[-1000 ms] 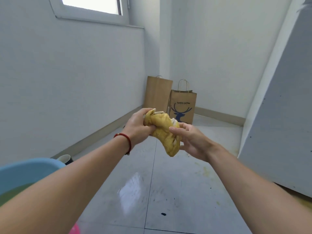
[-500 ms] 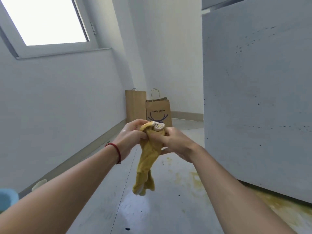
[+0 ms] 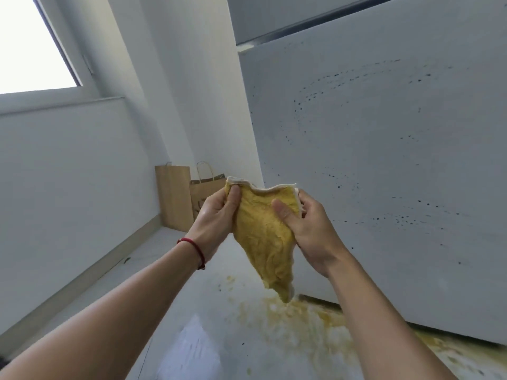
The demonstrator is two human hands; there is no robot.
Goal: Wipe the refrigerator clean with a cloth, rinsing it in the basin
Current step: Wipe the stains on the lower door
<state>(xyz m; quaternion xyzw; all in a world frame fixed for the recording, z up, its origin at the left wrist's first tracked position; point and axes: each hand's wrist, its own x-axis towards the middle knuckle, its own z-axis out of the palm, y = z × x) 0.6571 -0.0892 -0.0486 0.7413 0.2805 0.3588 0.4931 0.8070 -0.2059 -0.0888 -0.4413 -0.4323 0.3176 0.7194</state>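
A yellow cloth [image 3: 263,237] with a white hem hangs spread between both hands, its lower corner pointing down. My left hand [image 3: 216,215] pinches its upper left corner and my right hand [image 3: 301,223] grips its upper right edge, thumb pressed on the fabric. The white refrigerator [image 3: 384,165] fills the right side, close behind my right hand. Its door is dotted with arcs of small dark specks. The basin is out of view.
Yellow smears [image 3: 296,319] stain the grey floor along the refrigerator's base. Two brown paper bags [image 3: 175,198] lean in the far corner. A white wall and a window [image 3: 30,48] run along the left.
The view has swung right and up toward the refrigerator, and the blue basin left the frame. My hands have opened the twisted cloth out flat between them.
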